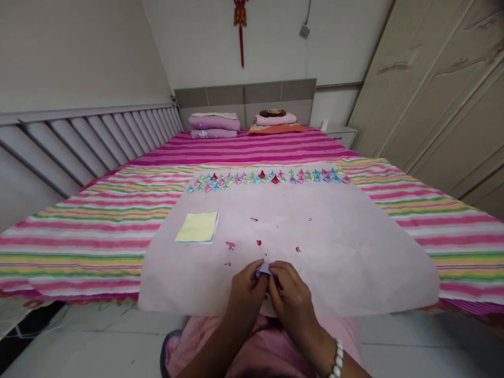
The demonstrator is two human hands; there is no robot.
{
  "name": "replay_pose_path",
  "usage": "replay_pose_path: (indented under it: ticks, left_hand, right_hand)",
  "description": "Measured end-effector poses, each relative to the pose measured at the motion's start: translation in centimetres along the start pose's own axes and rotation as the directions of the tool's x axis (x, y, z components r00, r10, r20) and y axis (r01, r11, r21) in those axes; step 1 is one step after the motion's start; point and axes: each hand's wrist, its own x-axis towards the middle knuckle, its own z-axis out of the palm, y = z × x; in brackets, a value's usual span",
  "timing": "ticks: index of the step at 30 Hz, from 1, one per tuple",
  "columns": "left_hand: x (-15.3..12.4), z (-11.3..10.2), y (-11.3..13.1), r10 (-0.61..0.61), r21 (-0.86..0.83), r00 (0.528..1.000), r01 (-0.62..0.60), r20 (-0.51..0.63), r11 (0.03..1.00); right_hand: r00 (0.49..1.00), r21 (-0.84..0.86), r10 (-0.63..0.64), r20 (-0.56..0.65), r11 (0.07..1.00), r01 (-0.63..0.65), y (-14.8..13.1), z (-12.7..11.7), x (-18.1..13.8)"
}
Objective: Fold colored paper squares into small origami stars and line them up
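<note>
Between my two hands is a small purple piece of folded paper [263,269], held just above the near part of a pale sheet [354,252]. My left hand [249,287] pinches its left side, and the fingers of my right hand [292,292] grip its right side. The fingers hide much of the paper. A stack of square paper [197,228], yellow on top with blue beneath, lies to the left. Far across the sheet stand rows of small folded paper pieces [262,176] in red, pink, green, blue and purple.
Printed red marks [259,243] dot the pale sheet. A striped bedspread [90,236] spreads around it. Folded bedding [214,123] sits by the headboard [224,97]. A railing [94,136] runs along the left, with wooden doors [441,94] on the right.
</note>
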Motion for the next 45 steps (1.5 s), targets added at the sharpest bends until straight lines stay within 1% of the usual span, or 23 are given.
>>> replay_pose_path:
  ticks: [2, 4, 7, 13, 17, 19, 22, 24, 29, 34, 37, 42, 45]
  left_hand:
    - [0.1, 0.1, 0.1, -0.038, -0.079, 0.999, 0.041, 0.036, 0.996]
    - [0.1, 0.0, 0.2, -0.040, -0.081, 0.999, 0.039, -0.004, 0.996]
    - [0.0, 0.0, 0.3, 0.010, -0.034, 0.996, -0.013, -0.090, 0.999]
    - [-0.3, 0.1, 0.7, 0.035, -0.126, 0.996, -0.045, -0.083, 0.991]
    - [-0.3, 0.2, 0.6, 0.028, -0.108, 0.990, -0.043, -0.136, 0.993]
    - [-0.3, 0.1, 0.6, 0.046, -0.073, 0.988, -0.058, -0.148, 0.996]
    - [-0.4, 0.0, 0.7, 0.077, -0.013, 0.990, -0.079, -0.118, 0.997]
    - [-0.5, 0.0, 0.8, 0.073, 0.004, 0.992, -0.073, -0.101, 0.997]
    - [-0.4, 0.1, 0.3, 0.011, -0.067, 0.999, -0.013, -0.036, 0.998]
    - [-0.6, 0.0, 0.0, 0.086, 0.012, 0.992, -0.086, -0.094, 0.996]
    - [-0.8, 0.0, 0.4, 0.096, -0.070, 0.992, -0.102, -0.087, 0.992]
    - [-0.7, -0.2, 1.2, 0.007, -0.311, 1.000, 0.003, 0.028, 0.950]
    - [-0.8, -0.3, 1.5, 0.007, -0.370, 1.000, -0.002, 0.013, 0.929]
  right_hand:
    - [1.000, 0.011, -0.016, 0.004, 1.000, 0.016, -0.1, 0.0, 0.0]
    - [0.999, 0.011, -0.032, 0.012, 0.999, 0.032, -0.2, 0.0, -0.1]
    - [0.998, -0.014, -0.060, 0.013, 0.998, 0.061, -0.2, 0.2, -0.3]
    - [0.994, -0.045, -0.111, -0.016, 0.993, 0.110, -0.3, 0.4, -0.3]
    - [0.993, -0.071, -0.116, -0.011, 0.991, 0.115, -0.3, 0.3, -0.4]
    - [0.995, -0.069, -0.097, -0.010, 0.993, 0.096, -0.3, 0.3, -0.5]
    - [0.998, -0.024, -0.052, -0.040, 0.998, 0.051, -0.4, 0.3, -0.5]
    - [0.998, 0.017, -0.015, -0.056, 1.000, 0.015, -0.4, 0.3, -0.3]
    - [0.992, 0.106, 0.108, -0.059, 0.989, -0.102, -0.4, 0.0, 0.1]
    - [0.988, 0.181, 0.149, -0.048, 0.974, -0.138, -0.4, -0.2, 0.0]
    - [0.983, 0.230, 0.176, -0.058, 0.960, -0.158, -0.5, -0.4, 0.2]
    - [0.950, 0.386, 0.311, -0.034, 0.881, -0.274, -0.3, -0.8, 0.6]
    - [0.955, 0.466, 0.295, 0.019, 0.843, -0.269, -0.2, -1.1, 0.6]
